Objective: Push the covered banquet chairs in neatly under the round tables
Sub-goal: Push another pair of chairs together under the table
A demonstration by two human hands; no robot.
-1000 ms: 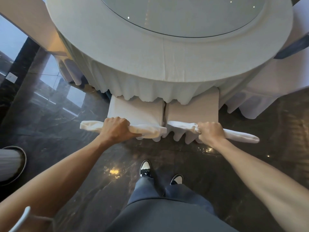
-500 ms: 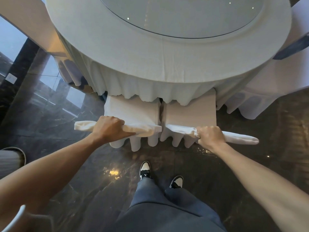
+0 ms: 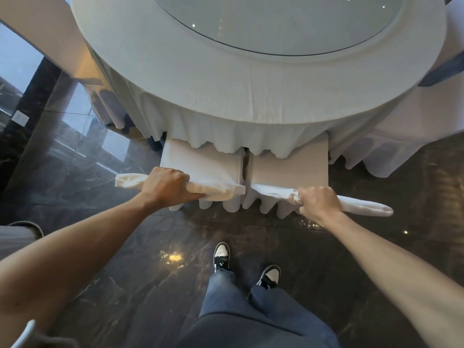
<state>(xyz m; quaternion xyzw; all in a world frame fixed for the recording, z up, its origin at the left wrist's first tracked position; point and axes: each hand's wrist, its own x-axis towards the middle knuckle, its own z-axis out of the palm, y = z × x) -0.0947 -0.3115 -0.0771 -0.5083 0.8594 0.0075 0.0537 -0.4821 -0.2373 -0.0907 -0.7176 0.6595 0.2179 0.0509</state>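
Dark marble floor (image 3: 125, 285). Left hand (image 3: 167, 185) and right hand (image 3: 317, 202) each clench a chair (image 3: 200, 169) back; seats now farther under table (image 3: 251, 91), nearly tucked.

No text, label, brand, number or sign can be read anywhere in view: none on the cloth beneath either grip, none on the draped surface beyond the grips, and none on the dark floor below them.
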